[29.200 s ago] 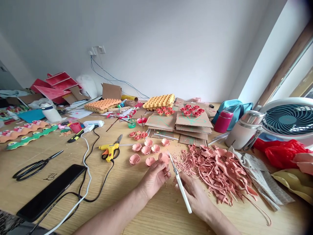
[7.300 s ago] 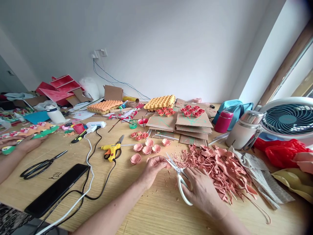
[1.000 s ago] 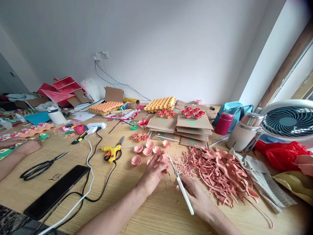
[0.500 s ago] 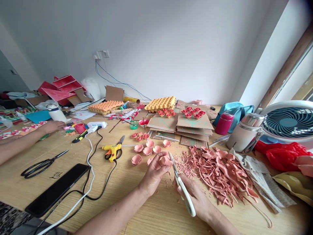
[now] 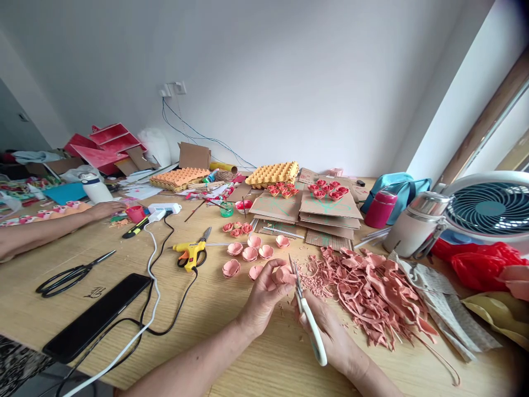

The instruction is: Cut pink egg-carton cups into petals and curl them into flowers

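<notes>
Between the fingers of my left hand (image 5: 264, 295) is a pink egg-carton cup (image 5: 284, 274), pinched near the middle of the table. My right hand (image 5: 326, 325) grips white-handled scissors (image 5: 308, 317), whose blades point up and away, right beside the cup's edge. Several trimmed pink cups (image 5: 249, 253) with petal-like rims stand just beyond my left hand. To the right of the scissors lies a heap of pink carton scraps (image 5: 372, 292), with fine clippings (image 5: 312, 275) at its near side.
A yellow glue gun (image 5: 191, 253), black scissors (image 5: 76, 273) and a black phone (image 5: 97, 317) lie left among cables. Cardboard sheets (image 5: 328, 207) carry red paper roses (image 5: 328, 189). Bottles and a fan (image 5: 487, 209) stand right. Another person's hand (image 5: 105, 209) reaches in from the left.
The scissors have shifted slightly and their blades look a little more upright against the cup. At left, the other person's hand has moved right, toward the red cup.
</notes>
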The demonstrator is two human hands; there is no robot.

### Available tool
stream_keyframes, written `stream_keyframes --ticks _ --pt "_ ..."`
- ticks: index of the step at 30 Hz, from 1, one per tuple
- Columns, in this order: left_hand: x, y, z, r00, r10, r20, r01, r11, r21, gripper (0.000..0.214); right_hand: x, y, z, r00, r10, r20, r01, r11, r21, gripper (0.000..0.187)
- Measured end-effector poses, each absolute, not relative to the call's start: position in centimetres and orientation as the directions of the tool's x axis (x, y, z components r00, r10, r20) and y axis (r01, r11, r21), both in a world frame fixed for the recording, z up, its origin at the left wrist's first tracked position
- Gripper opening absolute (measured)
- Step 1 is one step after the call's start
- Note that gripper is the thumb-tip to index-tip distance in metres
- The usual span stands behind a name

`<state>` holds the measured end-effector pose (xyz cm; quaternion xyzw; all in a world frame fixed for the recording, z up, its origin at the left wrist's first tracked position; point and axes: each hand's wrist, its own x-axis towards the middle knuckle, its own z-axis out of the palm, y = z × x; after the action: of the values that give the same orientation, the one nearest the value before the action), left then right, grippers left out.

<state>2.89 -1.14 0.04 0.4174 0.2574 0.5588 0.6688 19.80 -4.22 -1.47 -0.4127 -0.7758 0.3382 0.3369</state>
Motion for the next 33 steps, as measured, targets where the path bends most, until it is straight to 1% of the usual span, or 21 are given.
stream_keyframes --ticks 7,13,20,28,33 --pt "3.09 -1.33 0.38 0.233 0.967 0.099 -0.549 0.046 0.834 0.044 19.47 -3.96 -1.77 -0.421 0.861 0.286 0.427 0.467 -0.774 0.038" --pt "3.15 -1.35 0.48 0.242 0.967 0.080 -0.569 0.075 0.819 0.045 19.41 -4.07 -1.64 -0.419 0.867 0.271 0.431 0.452 -0.781 0.040" --pt "2.80 -1.05 0.14 0.243 0.967 0.076 -0.550 0.072 0.832 0.046 19.55 -4.04 -1.62 -0.416 0.875 0.249 0.422 0.428 -0.799 0.043" --pt "2.64 -0.95 0.28 0.238 0.966 0.105 -0.537 0.041 0.843 0.045 19.72 -4.29 -1.40 -0.409 0.879 0.247 0.440 0.427 -0.790 0.041" --pt "2.57 -0.88 0.43 0.232 0.967 0.107 -0.531 0.033 0.847 0.045 19.73 -4.32 -1.20 -0.397 0.875 0.277 0.439 0.446 -0.780 0.039"
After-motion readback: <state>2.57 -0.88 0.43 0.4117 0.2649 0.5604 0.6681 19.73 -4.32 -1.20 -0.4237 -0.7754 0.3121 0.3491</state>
